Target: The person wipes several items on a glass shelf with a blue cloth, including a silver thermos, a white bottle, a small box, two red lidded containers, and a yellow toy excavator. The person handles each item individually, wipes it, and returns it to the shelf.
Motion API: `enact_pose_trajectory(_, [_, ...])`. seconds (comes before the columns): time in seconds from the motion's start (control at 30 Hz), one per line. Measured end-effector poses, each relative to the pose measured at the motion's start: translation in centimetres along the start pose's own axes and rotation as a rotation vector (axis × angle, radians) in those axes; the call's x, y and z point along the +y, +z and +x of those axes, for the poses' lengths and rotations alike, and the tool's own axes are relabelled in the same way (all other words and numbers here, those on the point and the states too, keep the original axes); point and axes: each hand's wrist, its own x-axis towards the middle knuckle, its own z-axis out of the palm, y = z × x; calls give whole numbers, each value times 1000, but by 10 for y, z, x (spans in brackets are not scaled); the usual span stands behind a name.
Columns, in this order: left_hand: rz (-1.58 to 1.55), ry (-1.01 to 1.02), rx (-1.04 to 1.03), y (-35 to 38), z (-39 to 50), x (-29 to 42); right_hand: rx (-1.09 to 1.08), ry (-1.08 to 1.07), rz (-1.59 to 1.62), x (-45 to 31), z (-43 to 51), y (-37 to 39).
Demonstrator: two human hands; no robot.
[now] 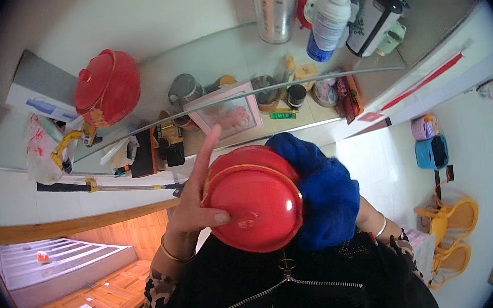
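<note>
A glossy red lidded jar [252, 207] with a gold rim line is held up before my chest, its lid tilted towards me. My left hand [193, 209] grips its left side, thumb on the lid near the knob and index finger stretched upward. Against the jar's right side is a bunched dark blue cloth [329, 195]. The cloth covers the fingers of my right hand [365, 211]; only the part near the braceleted wrist shows. A similar red jar [106, 87] with gold trim stands on the glass shelf [213, 49].
On the shelf are a boxed item [41, 85], a plastic bag [43, 148], a toy excavator [74, 140], a clear tumbler [276, 11] and a spray can [327, 23]. Below it stand a pink picture frame [228, 113] and several jars. Rattan chairs [450, 223] are at the right.
</note>
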Motion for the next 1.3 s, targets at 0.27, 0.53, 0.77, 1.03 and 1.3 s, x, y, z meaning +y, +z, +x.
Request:
enact_pose_trajectory(0.27, [296, 14, -125, -1, -9, 14, -71, 139, -67, -33, 35, -1])
enact_pose_trajectory(0.53, [3, 81, 175, -7, -40, -1, -85, -453, -1130, -148, 157, 20])
enact_pose_trajectory(0.77, [37, 185, 233, -29, -59, -10, -54, -93, -1626, -114, 211, 56])
enact_pose_trajectory(1.03, [-23, 157, 383, -39, -66, -10, -366, -413, -1458, -59, 268, 76])
enact_pose_trajectory(1.3, [-13, 178, 460, -37, -64, -9, -338, -269, -1559, -63, 302, 87])
